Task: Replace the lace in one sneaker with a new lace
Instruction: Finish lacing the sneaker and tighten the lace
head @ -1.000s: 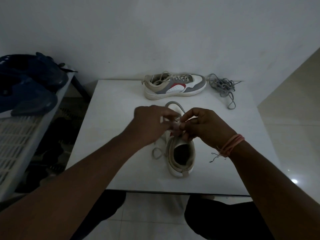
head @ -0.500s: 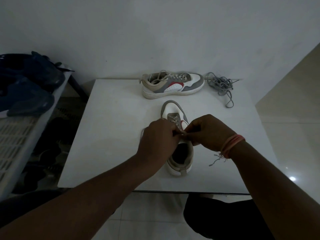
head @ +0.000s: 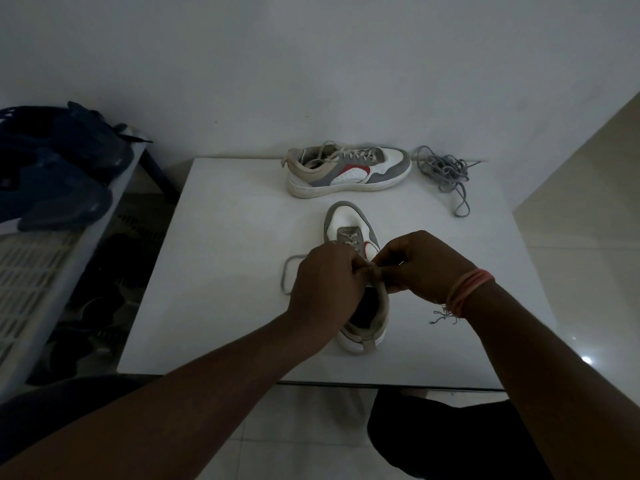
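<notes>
Bare forearms, no sleeves, pink thread bands (head: 469, 289) with frayed ends on right wrist, dark trousers (head: 450, 441)

Dim room; white table (head: 225, 271), pale wall (head: 311, 64), tiled floor (head: 571, 289).

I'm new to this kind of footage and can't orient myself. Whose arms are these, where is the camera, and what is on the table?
No machine here: a person wears a camera on the head, looking down at their own arms. On the white table stands the near sneaker, toe pointing away. The left hand and right hand both pinch its lace above the tongue; one loop lies beside the shoe. Farther back lies a second sneaker on its sole, and beside it a loose grey lace.
</notes>
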Available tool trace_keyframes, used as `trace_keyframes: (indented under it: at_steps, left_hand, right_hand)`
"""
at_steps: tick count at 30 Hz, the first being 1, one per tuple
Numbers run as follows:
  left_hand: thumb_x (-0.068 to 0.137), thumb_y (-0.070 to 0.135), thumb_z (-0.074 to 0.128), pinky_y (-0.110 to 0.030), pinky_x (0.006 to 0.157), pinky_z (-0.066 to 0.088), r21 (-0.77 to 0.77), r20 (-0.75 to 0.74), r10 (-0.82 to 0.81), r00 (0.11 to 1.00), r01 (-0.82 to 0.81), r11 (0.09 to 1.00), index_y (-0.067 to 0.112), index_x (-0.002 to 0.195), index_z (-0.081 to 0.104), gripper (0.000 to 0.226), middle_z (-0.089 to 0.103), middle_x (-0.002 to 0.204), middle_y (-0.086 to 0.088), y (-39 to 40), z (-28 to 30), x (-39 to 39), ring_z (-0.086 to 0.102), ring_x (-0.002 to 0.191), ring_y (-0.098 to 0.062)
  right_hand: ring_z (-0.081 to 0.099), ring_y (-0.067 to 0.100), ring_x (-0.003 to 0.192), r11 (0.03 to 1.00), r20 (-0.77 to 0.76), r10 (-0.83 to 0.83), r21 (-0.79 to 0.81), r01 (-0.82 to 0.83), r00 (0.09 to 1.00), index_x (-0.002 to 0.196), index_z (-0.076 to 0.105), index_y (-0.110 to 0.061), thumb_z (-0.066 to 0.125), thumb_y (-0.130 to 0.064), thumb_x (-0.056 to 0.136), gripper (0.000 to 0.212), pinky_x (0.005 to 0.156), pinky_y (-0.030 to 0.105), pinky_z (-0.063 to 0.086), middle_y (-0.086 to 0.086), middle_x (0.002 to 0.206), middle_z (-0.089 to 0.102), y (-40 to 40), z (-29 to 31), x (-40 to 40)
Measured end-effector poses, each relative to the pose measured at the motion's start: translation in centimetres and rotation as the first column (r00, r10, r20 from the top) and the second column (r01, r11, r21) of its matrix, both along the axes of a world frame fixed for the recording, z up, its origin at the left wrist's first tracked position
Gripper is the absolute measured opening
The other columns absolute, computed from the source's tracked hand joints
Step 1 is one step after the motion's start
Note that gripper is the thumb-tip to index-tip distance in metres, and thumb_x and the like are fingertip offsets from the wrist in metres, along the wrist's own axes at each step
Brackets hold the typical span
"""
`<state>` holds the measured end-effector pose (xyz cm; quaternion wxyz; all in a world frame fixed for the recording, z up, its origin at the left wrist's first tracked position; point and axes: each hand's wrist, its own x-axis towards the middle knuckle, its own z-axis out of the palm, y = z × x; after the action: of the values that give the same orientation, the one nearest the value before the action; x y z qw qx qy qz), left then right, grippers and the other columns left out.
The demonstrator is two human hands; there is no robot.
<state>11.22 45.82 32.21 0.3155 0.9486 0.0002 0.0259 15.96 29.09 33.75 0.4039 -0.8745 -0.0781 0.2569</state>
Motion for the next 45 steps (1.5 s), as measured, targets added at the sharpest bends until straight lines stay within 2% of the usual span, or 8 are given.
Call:
trace_keyframes:
  at_steps: [6, 12, 17, 23, 30, 34, 40, 45]
  left_hand:
    - [0.094, 0.036, 0.068, -0.027, 0.070, 0.054, 0.113, 0.011, -0.059, 0.998, 0.058, 0.992, 0.025, 0.101, 0.080, 0.018, 0.076, 0.090, 0.000, 0.1, 0.2, 0.1, 0.068, 0.080, -0.016]
    - [0.093, 0.032, 0.069, -0.024, 0.069, 0.047, 0.118, 0.022, -0.042, 0.999, 0.039, 0.992, 0.021, 0.095, 0.076, 0.014, 0.074, 0.090, 0.001, 0.2, 0.3, 0.3, 0.063, 0.078, -0.013]
    - [0.098, 0.026, 0.059, -0.029, 0.077, 0.050, 0.300, 0.139, -0.170, 0.976, 0.122, 0.946, 0.019, 0.099, 0.076, 0.019, 0.072, 0.095, -0.003, 0.3, -0.7, 0.6, 0.060, 0.086, -0.018]
    - [0.095, 0.020, 0.065, -0.033, 0.073, 0.050, 0.286, 0.173, -0.129, 0.976, 0.075, 0.955, 0.014, 0.084, 0.073, 0.014, 0.068, 0.088, -0.005, 0.3, -0.8, 0.4, 0.061, 0.079, -0.022]
    - [0.100, 0.028, 0.056, -0.027, 0.067, 0.036, 0.376, 0.145, -0.088, 0.986, 0.028, 0.926, 0.014, 0.093, 0.073, 0.023, 0.069, 0.094, -0.005, -0.2, -0.9, 0.8, 0.061, 0.084, -0.020]
    - [0.083, 0.020, 0.076, -0.035, 0.062, 0.051, 0.500, 0.133, -0.239, 0.962, 0.144, 0.854, 0.013, 0.078, 0.076, 0.008, 0.068, 0.077, -0.006, -0.2, -0.8, 0.4, 0.062, 0.072, -0.023]
    - [0.097, 0.030, 0.058, -0.033, 0.081, 0.052, 0.351, 0.043, -0.225, 0.974, 0.196, 0.916, 0.019, 0.108, 0.075, 0.022, 0.066, 0.109, -0.005, 0.9, -0.8, 1.1, 0.059, 0.096, -0.023]
    - [0.096, 0.040, 0.060, -0.036, 0.085, 0.050, 0.446, -0.003, -0.246, 0.969, 0.222, 0.867, 0.020, 0.109, 0.074, 0.028, 0.066, 0.110, -0.005, 1.0, 0.3, 1.1, 0.057, 0.096, -0.023]
  right_hand:
    - [0.075, 0.015, 0.079, 0.999, -0.014, 0.028, 0.031, -0.027, 1.000, 0.099, 0.075, -0.012, 0.069, -0.003, 0.090, 0.013, 0.082, 0.033, 0.061, 0.003, 0.089, 0.076, -0.7, 0.1, 0.0]
    - [0.075, 0.013, 0.074, 1.000, 0.002, 0.017, 0.025, -0.017, 1.000, 0.094, 0.075, -0.012, 0.071, -0.004, 0.089, 0.010, 0.074, 0.025, 0.061, 0.004, 0.084, 0.077, -0.5, 0.1, 0.0]
    - [0.075, 0.014, 0.075, 0.998, -0.031, -0.012, 0.068, 0.014, 0.999, 0.092, 0.075, -0.012, 0.071, -0.004, 0.089, 0.009, 0.074, 0.025, 0.061, 0.004, 0.085, 0.077, -0.3, 0.1, -0.2]
    - [0.076, 0.017, 0.077, 0.996, -0.036, -0.022, 0.087, 0.025, 0.999, 0.096, 0.076, -0.008, 0.071, -0.004, 0.089, 0.009, 0.077, 0.029, 0.062, 0.007, 0.086, 0.077, -0.2, -0.2, -0.1]
    - [0.075, 0.015, 0.076, 0.993, -0.039, -0.040, 0.108, 0.044, 0.998, 0.097, 0.075, -0.008, 0.071, -0.005, 0.089, 0.010, 0.067, 0.018, 0.058, 0.007, 0.088, 0.077, 0.0, 0.0, -0.4]
    - [0.075, 0.013, 0.074, 0.991, -0.065, -0.046, 0.120, 0.053, 0.997, 0.096, 0.075, -0.008, 0.071, -0.003, 0.089, 0.010, 0.063, 0.015, 0.056, 0.008, 0.088, 0.076, 0.0, 0.2, -0.3]
    - [0.076, 0.019, 0.078, 0.983, -0.097, -0.059, 0.168, 0.075, 0.994, 0.095, 0.075, -0.006, 0.072, -0.001, 0.088, 0.009, 0.068, 0.020, 0.058, 0.011, 0.087, 0.076, -0.2, 0.1, -0.3]
    - [0.075, 0.018, 0.079, 0.988, -0.099, -0.035, 0.148, 0.050, 0.994, 0.098, 0.075, -0.006, 0.072, -0.004, 0.088, 0.010, 0.069, 0.020, 0.059, 0.009, 0.089, 0.076, -0.1, -0.1, -0.1]
